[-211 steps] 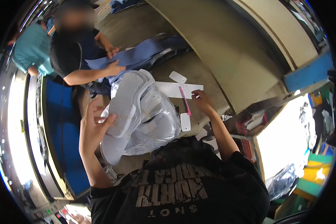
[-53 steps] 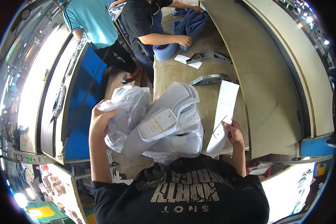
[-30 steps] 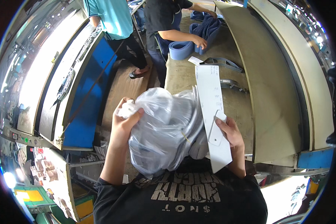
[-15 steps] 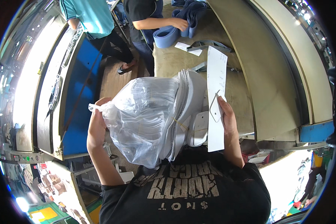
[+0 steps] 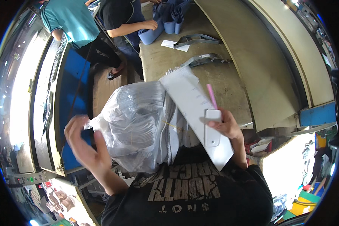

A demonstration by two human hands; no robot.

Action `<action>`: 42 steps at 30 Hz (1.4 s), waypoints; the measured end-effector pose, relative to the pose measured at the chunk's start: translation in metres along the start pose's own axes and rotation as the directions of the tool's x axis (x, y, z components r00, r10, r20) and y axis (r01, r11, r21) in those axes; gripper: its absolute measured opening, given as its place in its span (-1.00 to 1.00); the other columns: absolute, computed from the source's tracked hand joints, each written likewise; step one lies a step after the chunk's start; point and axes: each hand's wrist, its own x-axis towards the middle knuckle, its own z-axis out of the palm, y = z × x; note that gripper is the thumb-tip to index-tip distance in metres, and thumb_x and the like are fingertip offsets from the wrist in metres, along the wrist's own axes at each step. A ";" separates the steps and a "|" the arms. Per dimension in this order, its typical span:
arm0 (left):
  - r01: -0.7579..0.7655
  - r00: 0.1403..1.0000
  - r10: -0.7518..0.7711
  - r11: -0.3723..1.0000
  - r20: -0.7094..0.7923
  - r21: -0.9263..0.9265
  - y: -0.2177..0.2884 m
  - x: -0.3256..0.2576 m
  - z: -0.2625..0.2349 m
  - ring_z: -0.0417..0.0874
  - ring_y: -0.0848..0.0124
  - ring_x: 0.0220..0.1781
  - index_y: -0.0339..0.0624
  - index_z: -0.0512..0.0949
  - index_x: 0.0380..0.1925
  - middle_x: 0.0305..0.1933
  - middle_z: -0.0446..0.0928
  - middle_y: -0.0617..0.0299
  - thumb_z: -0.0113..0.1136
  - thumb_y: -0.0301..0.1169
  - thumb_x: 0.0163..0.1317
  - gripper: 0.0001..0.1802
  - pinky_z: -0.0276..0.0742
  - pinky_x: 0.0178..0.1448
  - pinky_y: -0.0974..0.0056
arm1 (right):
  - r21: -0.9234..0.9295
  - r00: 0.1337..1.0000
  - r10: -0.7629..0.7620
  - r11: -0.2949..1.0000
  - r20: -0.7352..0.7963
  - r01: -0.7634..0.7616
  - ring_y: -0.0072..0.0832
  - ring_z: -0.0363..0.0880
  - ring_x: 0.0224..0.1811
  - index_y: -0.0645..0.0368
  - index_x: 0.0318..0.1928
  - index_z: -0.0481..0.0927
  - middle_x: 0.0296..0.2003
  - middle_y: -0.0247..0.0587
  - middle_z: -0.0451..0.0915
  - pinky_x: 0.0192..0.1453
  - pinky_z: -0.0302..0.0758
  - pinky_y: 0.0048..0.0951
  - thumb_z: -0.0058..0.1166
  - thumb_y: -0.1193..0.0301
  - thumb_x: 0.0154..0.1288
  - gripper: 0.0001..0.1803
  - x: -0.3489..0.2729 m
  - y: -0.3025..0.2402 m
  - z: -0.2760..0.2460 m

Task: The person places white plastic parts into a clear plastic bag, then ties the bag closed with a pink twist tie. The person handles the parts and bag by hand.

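Observation:
A clear plastic bag (image 5: 135, 120) of stacked white pieces lies in front of my chest, its gathered end pointing left. Beside that end is my left hand (image 5: 88, 145), thumb and fingers apart; its fingertips are close to the plastic, and contact is unclear. My right hand (image 5: 229, 126) is closed on a long white card strip (image 5: 184, 100), slanted across the bag's right side. Under its thumb lies a flat white oblong with rounded corners (image 5: 212, 137), against the strip. A pink pen-like stick (image 5: 211, 96) rises from the same hand. A thin yellowish band (image 5: 171, 125) shows by the stack.
Ahead is a worktable (image 5: 158, 62) with grey curved strips (image 5: 197, 38), a white paper (image 5: 173, 45) and blue rolled bands (image 5: 169, 22). A co-worker's hand (image 5: 150, 25) touches the bands. Another person (image 5: 69, 22) stands far left. A sloping panel (image 5: 245, 56) borders the right.
My left hand has released the bag's knotted end and spread open. The card strip has tilted left over the bag. The pink stick now shows. The table appears shifted up and left.

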 end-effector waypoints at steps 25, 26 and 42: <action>-0.205 0.789 -0.047 0.920 0.613 0.334 0.123 -0.049 0.074 0.48 0.01 0.23 -0.08 0.61 0.30 0.36 0.47 -0.05 0.52 -0.13 0.17 -0.32 0.43 0.27 -0.06 | -0.470 0.964 0.205 0.876 0.172 -0.103 -0.39 0.81 -0.03 0.32 0.29 0.67 -0.05 -0.03 0.85 0.12 0.68 -0.28 0.51 0.12 0.39 -0.36 0.002 -0.020 -0.011; -0.219 0.796 -0.035 0.914 0.605 0.342 0.124 -0.049 0.075 0.48 0.01 0.22 -0.06 0.61 0.30 0.33 0.48 -0.04 0.52 -0.14 0.18 -0.33 0.43 0.26 -0.06 | -0.428 0.962 0.199 0.898 0.188 -0.102 -0.40 0.80 0.00 0.32 0.29 0.66 -0.03 -0.04 0.85 0.14 0.68 -0.30 0.52 0.13 0.39 -0.35 0.000 -0.018 -0.014; 0.006 0.913 -0.028 0.998 0.406 0.055 0.112 -0.033 0.109 0.65 0.05 -0.26 -0.13 0.56 -0.18 -0.13 0.60 0.06 0.39 -0.54 0.21 -0.78 0.56 -0.19 0.02 | 0.185 0.980 -0.114 0.979 0.165 0.083 -0.56 0.69 0.14 0.27 0.47 0.46 0.14 -0.27 0.75 0.28 0.62 -0.41 0.39 0.51 0.48 -0.38 -0.002 0.042 -0.048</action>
